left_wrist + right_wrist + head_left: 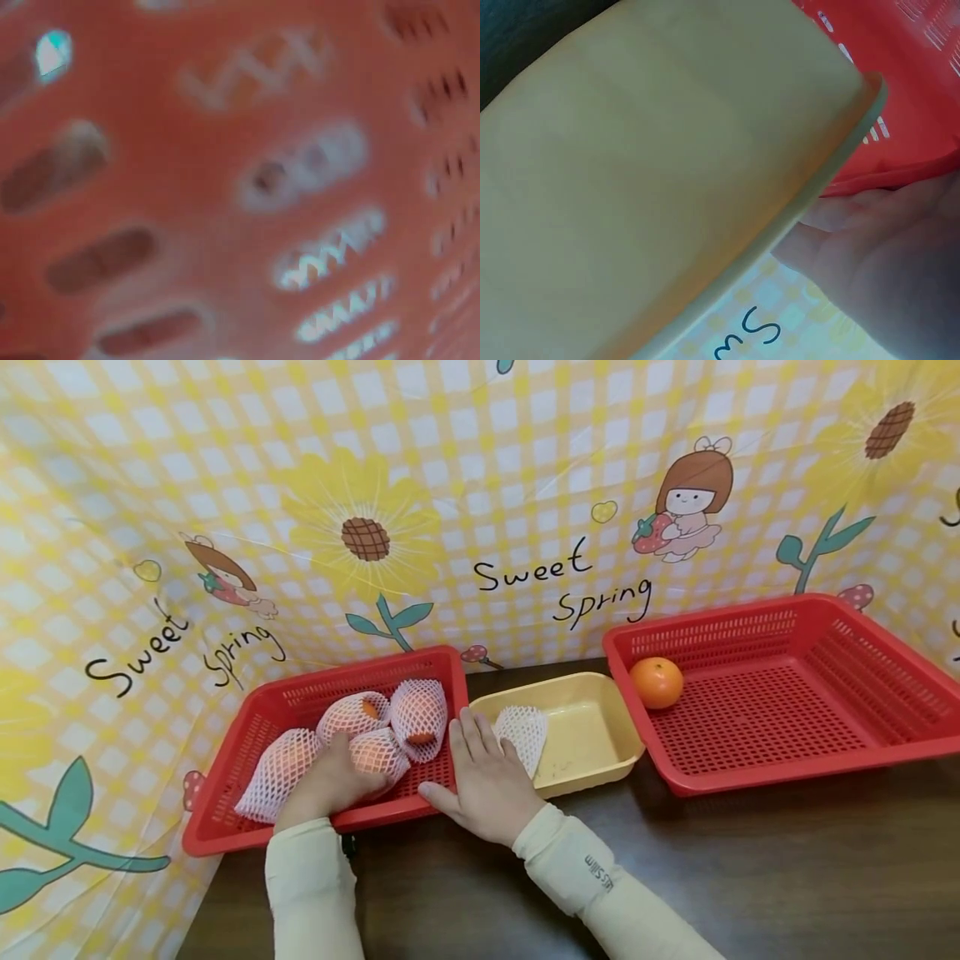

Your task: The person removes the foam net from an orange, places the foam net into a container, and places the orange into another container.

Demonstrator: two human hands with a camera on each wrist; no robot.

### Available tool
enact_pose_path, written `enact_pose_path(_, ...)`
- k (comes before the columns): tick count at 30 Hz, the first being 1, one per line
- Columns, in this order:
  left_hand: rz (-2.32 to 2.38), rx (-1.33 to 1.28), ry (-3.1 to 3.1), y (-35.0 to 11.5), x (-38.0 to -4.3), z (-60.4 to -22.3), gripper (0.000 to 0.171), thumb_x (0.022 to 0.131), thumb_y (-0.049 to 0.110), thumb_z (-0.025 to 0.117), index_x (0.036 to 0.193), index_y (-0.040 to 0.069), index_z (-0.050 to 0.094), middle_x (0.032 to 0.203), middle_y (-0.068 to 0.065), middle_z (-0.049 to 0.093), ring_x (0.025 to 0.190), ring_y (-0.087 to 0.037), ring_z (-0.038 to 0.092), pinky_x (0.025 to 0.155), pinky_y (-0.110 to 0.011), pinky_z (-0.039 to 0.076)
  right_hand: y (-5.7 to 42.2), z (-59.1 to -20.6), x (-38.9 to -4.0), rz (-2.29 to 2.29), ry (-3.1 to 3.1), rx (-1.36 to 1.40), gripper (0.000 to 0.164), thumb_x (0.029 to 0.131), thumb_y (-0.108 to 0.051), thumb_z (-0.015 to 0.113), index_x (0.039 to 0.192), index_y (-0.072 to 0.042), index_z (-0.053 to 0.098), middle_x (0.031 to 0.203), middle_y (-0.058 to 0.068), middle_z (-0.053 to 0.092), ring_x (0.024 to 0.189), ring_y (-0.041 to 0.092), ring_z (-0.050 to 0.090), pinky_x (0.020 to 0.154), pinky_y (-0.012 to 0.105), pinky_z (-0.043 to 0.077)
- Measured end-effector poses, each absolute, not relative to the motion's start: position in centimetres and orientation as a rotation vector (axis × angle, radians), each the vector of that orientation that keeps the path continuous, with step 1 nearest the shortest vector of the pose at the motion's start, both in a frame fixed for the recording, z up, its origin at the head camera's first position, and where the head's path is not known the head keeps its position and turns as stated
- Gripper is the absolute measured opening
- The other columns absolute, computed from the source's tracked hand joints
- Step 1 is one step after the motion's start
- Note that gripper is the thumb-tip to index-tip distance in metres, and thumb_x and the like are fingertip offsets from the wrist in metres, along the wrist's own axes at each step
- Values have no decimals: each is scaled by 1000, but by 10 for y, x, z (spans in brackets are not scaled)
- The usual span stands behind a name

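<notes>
At the left stands a red slotted basket (pixel 442 806) with several oranges in white foam nets. Inside it, my left hand (pixel 326 781) grips the front netted orange (pixel 381 753) between thumb and fingers; the fingertips are partly hidden. Another netted orange (pixel 281 772) lies left of that hand, and a further one (pixel 417 714) at the basket's right end. My right hand (pixel 487 781) rests, fingers straight, along the basket's right rim. In the left wrist view the slotted basket wall (pixel 195 165) fills the picture, blurred. The right wrist view also shows the right hand (pixel 892 255) touching the basket.
A yellow tray (pixel 585 735) stands between the baskets, with a loose white foam net (pixel 522 735) in it. To the right, a second red basket (pixel 757 768) holds a bare orange (pixel 657 683). Behind hangs a yellow checked cloth (pixel 495 468). All containers stand on a dark wooden table (pixel 787 868).
</notes>
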State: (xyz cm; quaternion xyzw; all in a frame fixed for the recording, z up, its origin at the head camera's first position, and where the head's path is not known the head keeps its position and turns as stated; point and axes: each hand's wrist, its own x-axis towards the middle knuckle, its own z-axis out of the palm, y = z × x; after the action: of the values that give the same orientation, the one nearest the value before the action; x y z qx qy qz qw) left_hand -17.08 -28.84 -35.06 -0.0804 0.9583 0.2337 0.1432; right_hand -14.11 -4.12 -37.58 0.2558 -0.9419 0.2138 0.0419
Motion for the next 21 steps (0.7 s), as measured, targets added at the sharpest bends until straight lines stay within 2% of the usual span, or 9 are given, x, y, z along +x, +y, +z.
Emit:
enact_pose_path(4,828,-123,2793,-290,-172,-348,111,78,45,83,154,0,16,144,-30,39,123,-44,46,103,-64,37,-43,-378,-142,686,-2866,782,86,101,-63,42,158,0,27,165,19,15,151,36,16,112,59,29)
enact_pose_path(9,955,36,2928,-290,-167,-337,97,82,44,81,150,3,26,136,-22,44,114,-36,51,95,-55,44,-45,-381,-142,709,-2866,770,88,101,-65,40,158,0,26,166,18,15,151,36,17,111,60,31)
enact_pose_path(14,1148,99,3069,-283,-152,-316,91,81,46,82,148,12,30,128,-15,50,108,-33,54,90,-51,46,-44,-383,-143,711,-2881,749,90,100,-66,40,159,-1,24,166,15,12,151,36,17,111,59,30)
enact_pose_path(18,1220,144,3132,-276,-142,-304,86,80,38,85,146,15,34,124,-14,54,103,-31,55,86,-49,47,-44,-384,-143,725,-2882,737,89,99,-66,42,159,-2,24,167,14,11,151,36,17,112,60,30)
enact_pose_path(21,1177,154,3145,-272,-140,-301,83,81,40,84,144,16,36,121,-13,56,100,-31,56,82,-47,48,-44,-385,-143,730,-2885,728,91,98,-67,43,159,-3,24,167,14,12,151,36,17,111,60,30)
